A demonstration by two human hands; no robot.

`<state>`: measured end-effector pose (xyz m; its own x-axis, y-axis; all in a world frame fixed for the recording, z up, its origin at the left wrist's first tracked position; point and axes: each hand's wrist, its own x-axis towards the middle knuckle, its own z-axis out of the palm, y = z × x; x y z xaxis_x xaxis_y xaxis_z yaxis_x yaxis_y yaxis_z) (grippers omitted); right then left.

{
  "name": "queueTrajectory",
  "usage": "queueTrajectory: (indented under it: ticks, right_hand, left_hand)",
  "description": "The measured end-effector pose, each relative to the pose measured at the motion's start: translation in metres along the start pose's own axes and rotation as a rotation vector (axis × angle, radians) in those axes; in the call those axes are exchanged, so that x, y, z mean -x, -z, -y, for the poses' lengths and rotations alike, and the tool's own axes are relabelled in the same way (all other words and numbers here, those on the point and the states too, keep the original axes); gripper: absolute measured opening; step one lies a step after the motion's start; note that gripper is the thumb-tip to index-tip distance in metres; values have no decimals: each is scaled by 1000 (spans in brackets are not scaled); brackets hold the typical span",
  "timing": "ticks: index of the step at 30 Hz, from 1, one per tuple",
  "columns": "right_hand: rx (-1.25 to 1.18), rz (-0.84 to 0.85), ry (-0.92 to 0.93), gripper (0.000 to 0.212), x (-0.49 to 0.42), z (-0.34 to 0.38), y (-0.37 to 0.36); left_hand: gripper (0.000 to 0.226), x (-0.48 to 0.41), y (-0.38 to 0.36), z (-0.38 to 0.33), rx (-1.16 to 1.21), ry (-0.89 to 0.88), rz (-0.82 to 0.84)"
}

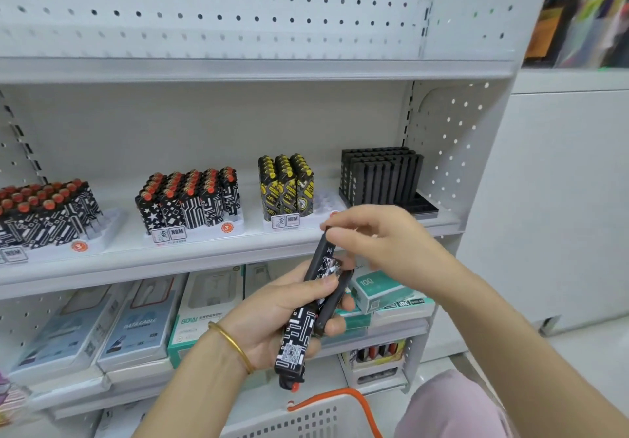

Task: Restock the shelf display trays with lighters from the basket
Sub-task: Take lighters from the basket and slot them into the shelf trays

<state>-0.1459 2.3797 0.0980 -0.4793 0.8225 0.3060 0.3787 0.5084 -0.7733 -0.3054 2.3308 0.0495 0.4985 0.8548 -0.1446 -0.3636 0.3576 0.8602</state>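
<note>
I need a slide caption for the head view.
Left hand grips black-and-white patterned lighters; right hand pinches the top of a slim black lighter.

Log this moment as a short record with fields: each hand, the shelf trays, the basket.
Left hand: grips several lighters, among them a patterned lighter in black and white
Right hand: pinches the top of a black lighter in that bunch
Shelf trays: four in a row; the yellow lighter tray has empty slots on its right; the black tray is rightmost
Basket: white with an orange handle, below the hands
</note>
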Motion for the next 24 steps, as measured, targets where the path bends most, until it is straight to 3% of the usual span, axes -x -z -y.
queueTrajectory:
  ticks: [4,8,19,24]
  right_hand:
    - [-231,-26,-91,4,16,-17,22]
    - [-454,-177,-129,4,19,-25,47]
    - [-261,-274,-139,16,12,-40,69]
    - [-381,-253,-161,26,7,-44,74]
  left_hand:
    - [28,-21,-22,6,-53,24,4]
    - [37,-46,-34,10,-133,57,-24]
    - [30,-84,-47,7,-333,-4,-106]
    - [24,-91,-45,6,-345,-9,-154]
